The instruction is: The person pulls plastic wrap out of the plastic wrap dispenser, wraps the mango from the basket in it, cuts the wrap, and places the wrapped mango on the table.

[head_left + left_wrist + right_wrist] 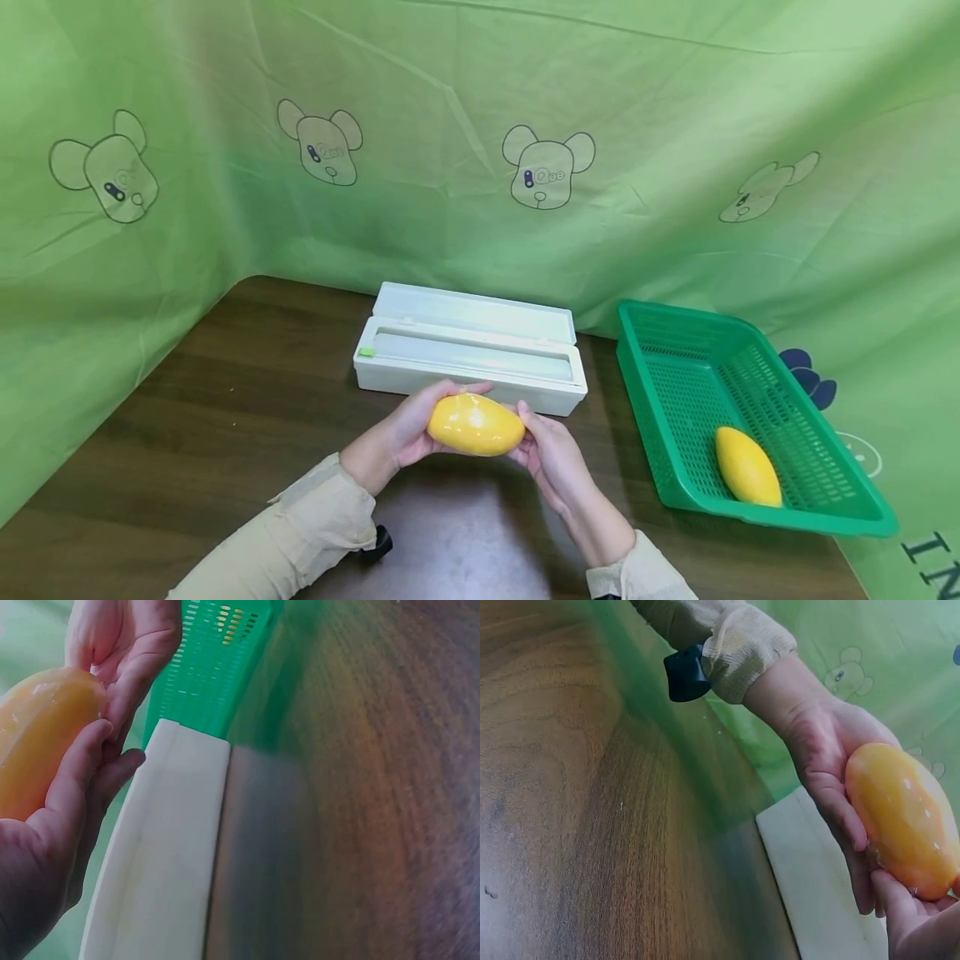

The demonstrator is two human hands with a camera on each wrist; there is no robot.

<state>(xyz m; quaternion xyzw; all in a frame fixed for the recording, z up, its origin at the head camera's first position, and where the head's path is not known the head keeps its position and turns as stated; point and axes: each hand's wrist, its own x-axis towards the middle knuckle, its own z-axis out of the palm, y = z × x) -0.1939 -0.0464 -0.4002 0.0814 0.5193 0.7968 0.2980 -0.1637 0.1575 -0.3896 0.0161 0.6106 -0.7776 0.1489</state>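
A glossy yellow mango (476, 425) is held up over the table between both hands, bright glints on its skin. My left hand (416, 423) cups its left end, thumb along the top side and fingers underneath. At the narrower right end, my right hand (553, 458) grips the tip with thumb and fingers. In the left wrist view, the right hand's fingers (127, 682) lie against that tip. The right wrist view has the mango (900, 817) resting along the left hand's palm and fingers. Just behind the hands stands a white cling film dispenser (468, 385), its lid raised.
A green plastic basket (641, 400) stands on the right side of the table, with another yellow mango (747, 467) in it. Green printed cloth (435, 225) hangs behind and at the sides. The brown wooden table (225, 417) lies beneath.
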